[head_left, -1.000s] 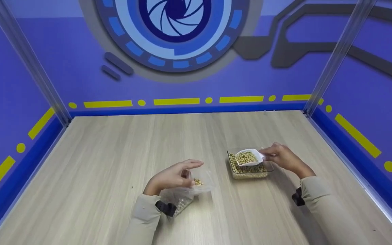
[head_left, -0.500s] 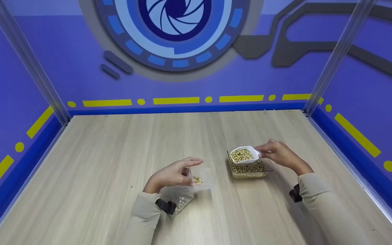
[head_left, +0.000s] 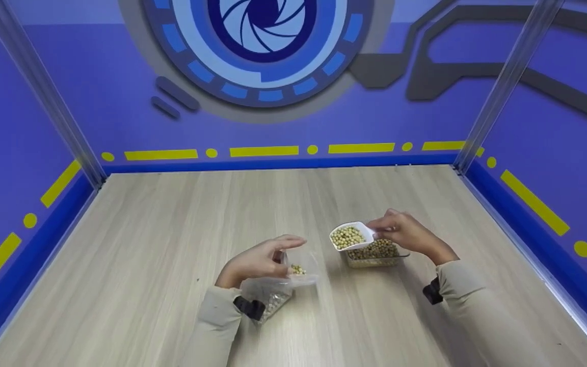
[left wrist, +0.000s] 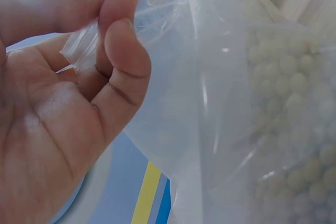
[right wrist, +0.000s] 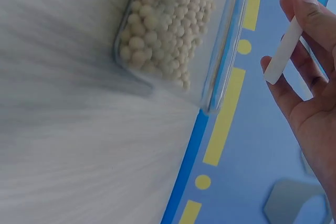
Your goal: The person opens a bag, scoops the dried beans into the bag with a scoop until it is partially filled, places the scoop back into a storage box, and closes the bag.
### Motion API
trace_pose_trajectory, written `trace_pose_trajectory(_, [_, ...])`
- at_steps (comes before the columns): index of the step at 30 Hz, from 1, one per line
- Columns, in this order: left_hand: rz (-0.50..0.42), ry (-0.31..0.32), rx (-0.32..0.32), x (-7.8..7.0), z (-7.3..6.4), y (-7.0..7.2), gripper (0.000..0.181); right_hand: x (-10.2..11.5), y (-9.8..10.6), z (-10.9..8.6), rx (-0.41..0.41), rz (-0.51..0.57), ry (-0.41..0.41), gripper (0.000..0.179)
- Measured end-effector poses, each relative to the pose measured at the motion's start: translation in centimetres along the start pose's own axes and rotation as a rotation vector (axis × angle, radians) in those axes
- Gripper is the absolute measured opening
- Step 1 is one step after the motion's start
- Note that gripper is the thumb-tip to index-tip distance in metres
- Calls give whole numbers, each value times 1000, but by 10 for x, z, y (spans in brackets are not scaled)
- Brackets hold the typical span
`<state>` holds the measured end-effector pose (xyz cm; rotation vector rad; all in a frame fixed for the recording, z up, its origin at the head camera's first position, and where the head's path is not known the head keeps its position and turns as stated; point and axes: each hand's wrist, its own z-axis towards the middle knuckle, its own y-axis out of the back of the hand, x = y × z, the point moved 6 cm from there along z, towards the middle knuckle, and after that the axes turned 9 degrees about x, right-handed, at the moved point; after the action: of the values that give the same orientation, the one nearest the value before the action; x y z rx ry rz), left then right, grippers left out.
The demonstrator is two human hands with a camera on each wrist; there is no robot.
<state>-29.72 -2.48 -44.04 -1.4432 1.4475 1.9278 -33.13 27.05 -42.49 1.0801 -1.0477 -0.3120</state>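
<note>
My right hand (head_left: 408, 234) grips the handle of a white scoop (head_left: 367, 235) heaped with pale round beans (head_left: 347, 238). The scoop hangs in the air over the left edge of a clear container (head_left: 375, 263), which holds more of the same beans. In the right wrist view the scoop handle (right wrist: 285, 51) lies between thumb and fingers. My left hand (head_left: 255, 262) pinches the edge of a clear plastic bag (head_left: 273, 288), whose mouth gapes toward the right. Beans sit inside the bag, seen through its film (left wrist: 294, 87) in the left wrist view.
The pale wooden table (head_left: 171, 229) lies under everything. Blue printed panels (head_left: 293, 130) with yellow marks close off the back and both sides. The bag stands left of the container, a short gap apart from it.
My right hand has carried the loaded scoop left, from above the middle of the container to past its left edge. The left hand and the bag have barely moved.
</note>
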Motion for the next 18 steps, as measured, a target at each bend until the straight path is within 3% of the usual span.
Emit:
trace_pose_trajectory(7, [-27, 0, 12, -2, -1, -1, 65, 18, -9, 7, -4, 18, 97, 29])
trace_pose_trajectory(18, [1, -31, 19, -4, 0, -2, 63, 40, -18, 16, 34, -7, 171, 29])
